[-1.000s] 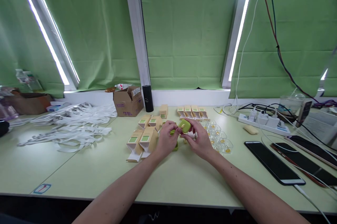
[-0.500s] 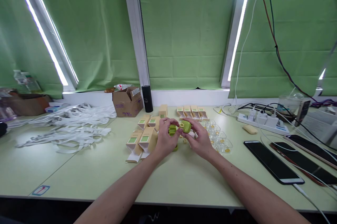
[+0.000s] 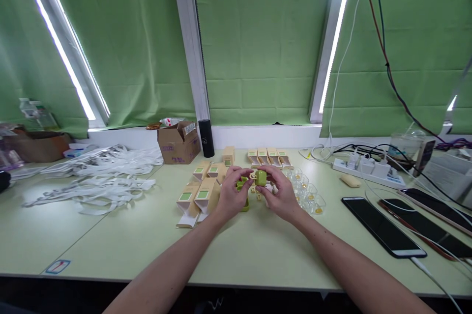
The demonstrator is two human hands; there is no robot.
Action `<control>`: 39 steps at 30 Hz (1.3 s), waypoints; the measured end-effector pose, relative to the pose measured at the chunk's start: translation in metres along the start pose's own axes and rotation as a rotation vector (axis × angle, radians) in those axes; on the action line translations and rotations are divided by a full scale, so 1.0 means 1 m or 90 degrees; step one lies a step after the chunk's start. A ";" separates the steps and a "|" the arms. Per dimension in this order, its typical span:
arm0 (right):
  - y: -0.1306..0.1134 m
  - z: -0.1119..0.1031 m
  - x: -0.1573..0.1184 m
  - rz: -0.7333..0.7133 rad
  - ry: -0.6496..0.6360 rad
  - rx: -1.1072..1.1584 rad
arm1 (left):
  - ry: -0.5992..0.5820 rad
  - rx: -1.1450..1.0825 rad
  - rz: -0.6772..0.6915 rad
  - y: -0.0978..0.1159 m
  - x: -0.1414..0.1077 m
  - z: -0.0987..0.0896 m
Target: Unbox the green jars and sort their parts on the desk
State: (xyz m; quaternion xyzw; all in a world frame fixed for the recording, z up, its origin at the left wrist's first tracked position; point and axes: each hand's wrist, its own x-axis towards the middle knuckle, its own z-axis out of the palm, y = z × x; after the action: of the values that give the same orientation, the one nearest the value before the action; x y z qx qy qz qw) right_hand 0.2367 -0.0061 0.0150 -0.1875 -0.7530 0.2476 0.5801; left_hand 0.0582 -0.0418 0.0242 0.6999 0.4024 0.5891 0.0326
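My right hand (image 3: 279, 191) grips a small rounded green case (image 3: 261, 178) between thumb and fingers, above the table. At the left side of the case is a small cream ring (image 3: 252, 175), and the fingertips of my left hand (image 3: 233, 192) are pinched on it. Just behind my left hand, partly covered by it, lie more green pieces (image 3: 245, 206). Between my hands a few small cream pieces (image 3: 258, 196) rest on the table, too small to make out. Clear plastic holders with yellow bits (image 3: 309, 196) stand right of my right hand.
Beige boxes with green labels (image 3: 207, 193) stand left of my hands, and another row of boxes (image 3: 269, 157) is behind. White straps (image 3: 110, 171), a cardboard box (image 3: 179, 143) and a black cylinder (image 3: 206, 138) are further left. Phones (image 3: 383, 228) and a power strip (image 3: 368, 172) with cables lie right.
The green case has turned a little in my fingers, and its cream ring now points left towards my left fingertips. Both hands stay in nearly the same place.
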 end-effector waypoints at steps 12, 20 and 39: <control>0.002 0.000 -0.002 0.002 -0.009 -0.028 | -0.011 0.000 -0.020 0.002 0.000 0.001; 0.005 0.003 -0.004 -0.015 -0.025 -0.016 | -0.027 -0.008 -0.016 0.000 -0.003 0.000; 0.008 0.004 -0.009 0.015 -0.052 -0.002 | -0.076 -0.143 -0.117 -0.003 -0.004 0.002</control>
State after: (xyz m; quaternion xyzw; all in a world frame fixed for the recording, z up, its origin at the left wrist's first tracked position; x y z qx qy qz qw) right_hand 0.2350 -0.0051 0.0028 -0.1871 -0.7739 0.2608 0.5459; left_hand 0.0588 -0.0416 0.0186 0.6855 0.3939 0.5826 0.1885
